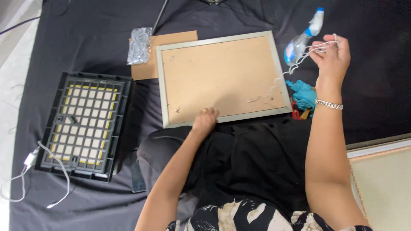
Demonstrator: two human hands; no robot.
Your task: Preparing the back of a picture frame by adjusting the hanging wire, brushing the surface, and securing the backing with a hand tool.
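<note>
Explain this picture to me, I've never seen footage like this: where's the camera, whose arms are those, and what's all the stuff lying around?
There is no machine here. The single picture comes from a camera worn on a person's head, looking down, so the two bare arms are that person's own.

The left hand presses on the near edge of a picture frame lying face down on a black cloth. The right hand, with a bracelet at the wrist, holds up a white string that runs down to the frame's back.

Around it lie a spray bottle, a teal cloth, a piece of cardboard, a foil bundle, and a black crate with a white cable beside it.
</note>
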